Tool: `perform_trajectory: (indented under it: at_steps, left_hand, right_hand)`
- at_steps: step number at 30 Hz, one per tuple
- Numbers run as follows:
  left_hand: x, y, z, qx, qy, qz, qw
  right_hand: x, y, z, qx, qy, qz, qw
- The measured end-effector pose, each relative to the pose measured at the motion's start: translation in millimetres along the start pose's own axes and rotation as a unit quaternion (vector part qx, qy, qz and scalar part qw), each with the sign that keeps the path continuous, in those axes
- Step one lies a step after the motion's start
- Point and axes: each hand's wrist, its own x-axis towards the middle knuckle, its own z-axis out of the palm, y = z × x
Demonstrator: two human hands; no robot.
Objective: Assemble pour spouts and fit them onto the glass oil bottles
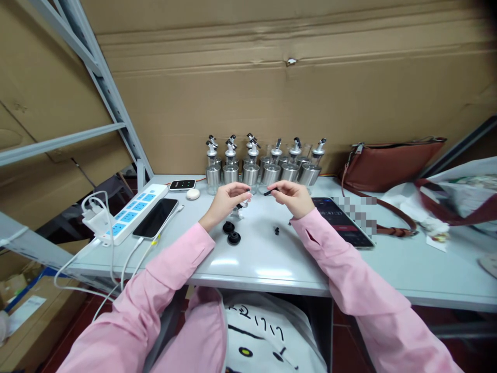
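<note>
My left hand (228,200) is pinched at the table's middle around a small dark piece; the fingers hide most of it. Level with it, my right hand (292,198) grips a small black elongated piece (267,192) between thumb and fingers. The two hands are apart. Below the left hand lie small whitish pieces (239,212) and two round black stoppers (233,238). A tiny black part (277,231) rests below the right hand. Behind both hands stand several glass and steel oil bottles (251,173), many with pourer spouts on top.
To the left are a power strip (135,212), a phone (156,218) with white cables, a black device (182,185) and a round white case (193,194). On the right lie a larger phone (344,223) and a brown bag (388,166) with its strap. Cardboard (272,98) stands behind.
</note>
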Motion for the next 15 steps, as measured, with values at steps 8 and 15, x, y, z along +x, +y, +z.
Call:
perform_trajectory:
  at_steps: [8,15]
  left_hand:
    - [-2,-2,1.0,0.008,-0.014,0.006,1.0]
    - [-7,-3,4.4,0.0,-0.03,0.001,1.0]
  right_hand:
    - [-6,-1,14,0.019,-0.01,0.037,0.999]
    - [-9,2,20,0.07,-0.046,0.026,0.996]
